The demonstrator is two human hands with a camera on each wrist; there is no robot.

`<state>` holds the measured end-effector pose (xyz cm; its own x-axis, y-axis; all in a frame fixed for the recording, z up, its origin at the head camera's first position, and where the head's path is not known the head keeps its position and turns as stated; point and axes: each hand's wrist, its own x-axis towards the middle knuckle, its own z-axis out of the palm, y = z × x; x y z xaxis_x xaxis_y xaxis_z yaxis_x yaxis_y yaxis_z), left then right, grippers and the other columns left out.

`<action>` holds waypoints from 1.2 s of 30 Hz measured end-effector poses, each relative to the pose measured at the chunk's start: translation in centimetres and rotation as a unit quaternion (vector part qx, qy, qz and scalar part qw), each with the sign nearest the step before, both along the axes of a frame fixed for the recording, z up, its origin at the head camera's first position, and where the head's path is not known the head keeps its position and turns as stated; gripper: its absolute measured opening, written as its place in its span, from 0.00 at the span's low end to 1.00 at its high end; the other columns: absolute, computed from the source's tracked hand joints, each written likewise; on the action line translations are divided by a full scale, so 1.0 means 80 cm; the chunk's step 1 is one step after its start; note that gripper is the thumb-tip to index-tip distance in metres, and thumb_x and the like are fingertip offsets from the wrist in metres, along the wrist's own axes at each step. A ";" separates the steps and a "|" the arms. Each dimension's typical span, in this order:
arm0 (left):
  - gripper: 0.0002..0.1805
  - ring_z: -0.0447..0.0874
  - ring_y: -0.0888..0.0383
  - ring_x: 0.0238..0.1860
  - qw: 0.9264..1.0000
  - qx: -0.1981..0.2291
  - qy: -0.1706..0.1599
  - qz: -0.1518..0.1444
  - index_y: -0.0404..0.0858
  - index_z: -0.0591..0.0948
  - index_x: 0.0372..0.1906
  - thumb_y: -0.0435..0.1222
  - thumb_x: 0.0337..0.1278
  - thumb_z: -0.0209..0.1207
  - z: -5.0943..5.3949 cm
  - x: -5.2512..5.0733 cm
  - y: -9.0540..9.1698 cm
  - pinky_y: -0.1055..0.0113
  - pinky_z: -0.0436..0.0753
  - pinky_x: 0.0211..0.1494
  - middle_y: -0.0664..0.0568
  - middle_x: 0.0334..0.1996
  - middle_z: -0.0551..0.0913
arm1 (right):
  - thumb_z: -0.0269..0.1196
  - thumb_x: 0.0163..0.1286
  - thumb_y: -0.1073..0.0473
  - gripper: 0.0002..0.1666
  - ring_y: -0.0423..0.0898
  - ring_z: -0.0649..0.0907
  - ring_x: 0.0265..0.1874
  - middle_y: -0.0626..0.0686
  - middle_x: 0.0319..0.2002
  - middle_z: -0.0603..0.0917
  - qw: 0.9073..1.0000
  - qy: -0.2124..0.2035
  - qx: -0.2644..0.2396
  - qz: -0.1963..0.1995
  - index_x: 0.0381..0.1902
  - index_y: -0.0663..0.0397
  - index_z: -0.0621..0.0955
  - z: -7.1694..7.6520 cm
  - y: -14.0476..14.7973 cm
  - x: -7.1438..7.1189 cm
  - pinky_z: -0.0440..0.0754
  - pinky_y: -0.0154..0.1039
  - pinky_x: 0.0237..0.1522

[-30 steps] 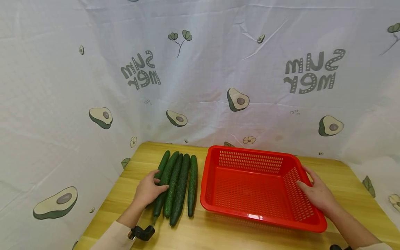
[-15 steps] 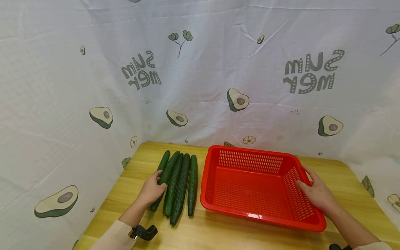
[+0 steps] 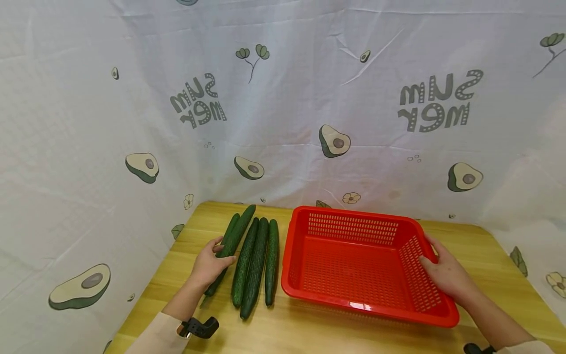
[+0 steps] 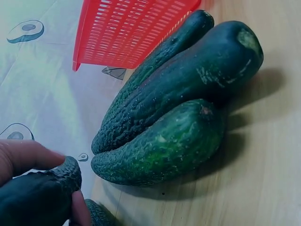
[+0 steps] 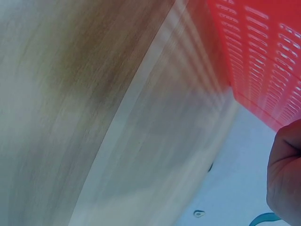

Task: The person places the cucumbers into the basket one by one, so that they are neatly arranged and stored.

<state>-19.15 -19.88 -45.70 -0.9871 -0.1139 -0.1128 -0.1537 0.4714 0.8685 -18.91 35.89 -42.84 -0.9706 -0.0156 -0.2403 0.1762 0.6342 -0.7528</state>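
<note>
In the head view my left hand (image 3: 211, 263) pinches a long green cucumber (image 3: 240, 227) between thumb and fingers. That cucumber slants and partly covers another cucumber (image 3: 232, 223) at its left. Close up, the left wrist view shows the thumb and a finger around the dark held cucumber (image 4: 35, 197). To its right, three more cucumbers lie side by side, the middle cucumber (image 3: 255, 265) reaching nearest the front. My right hand (image 3: 448, 273) grips the right rim of a red plastic basket (image 3: 371, 312), its thumb over the inside edge. Nothing lies in the basket.
Everything stands on a light wooden table (image 3: 274, 339). A white curtain (image 3: 287, 113) printed with avocados hangs behind and along the left side. The basket's left wall is close to the rightmost cucumber (image 3: 271, 260).
The held cucumber has come away from the row of three, shifting left and toward the back over the leftmost one. My right hand and the basket have stayed put.
</note>
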 end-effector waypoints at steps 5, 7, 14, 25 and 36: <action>0.35 0.61 0.29 0.74 1.000 0.011 0.011 -0.006 0.34 0.68 0.75 0.33 0.63 0.64 0.003 0.000 0.001 0.37 0.74 0.67 0.31 0.72 0.68 | 0.45 0.84 0.56 0.44 0.49 0.87 0.32 0.77 0.54 0.75 1.000 0.004 -0.007 -0.001 0.83 0.52 0.33 -0.001 -0.001 0.003 0.89 0.46 0.32; 0.34 0.62 0.30 0.74 1.000 0.010 0.013 -0.010 0.35 0.71 0.74 0.34 0.63 0.64 0.006 0.000 0.002 0.37 0.73 0.67 0.32 0.73 0.68 | 0.45 0.84 0.56 0.44 0.49 0.87 0.32 0.77 0.54 0.75 1.000 0.007 -0.006 -0.002 0.83 0.52 0.33 -0.001 -0.001 0.004 0.89 0.46 0.31; 0.32 0.68 0.32 0.72 0.999 -0.004 0.030 -0.045 0.41 0.74 0.73 0.36 0.63 0.65 0.025 -0.004 0.010 0.44 0.81 0.62 0.36 0.74 0.69 | 0.45 0.83 0.56 0.44 0.48 0.87 0.31 0.78 0.55 0.75 1.000 0.008 0.004 -0.004 0.83 0.53 0.34 0.000 -0.002 0.005 0.89 0.46 0.31; 0.31 0.67 0.31 0.73 0.989 0.030 0.060 -0.133 0.42 0.75 0.72 0.37 0.64 0.66 0.052 -0.010 0.033 0.42 0.78 0.66 0.40 0.73 0.72 | 0.45 0.83 0.56 0.43 0.48 0.87 0.31 0.77 0.53 0.75 1.000 0.013 0.010 -0.004 0.82 0.56 0.34 -0.001 -0.005 0.004 0.88 0.45 0.31; 0.29 0.75 0.38 0.69 0.973 0.003 0.093 -0.211 0.46 0.79 0.68 0.38 0.60 0.69 0.069 -0.015 0.060 0.42 0.76 0.69 0.45 0.71 0.76 | 0.44 0.83 0.57 0.43 0.47 0.85 0.30 0.77 0.53 0.75 0.999 0.017 0.031 -0.005 0.82 0.56 0.35 0.000 -0.006 0.005 0.88 0.44 0.30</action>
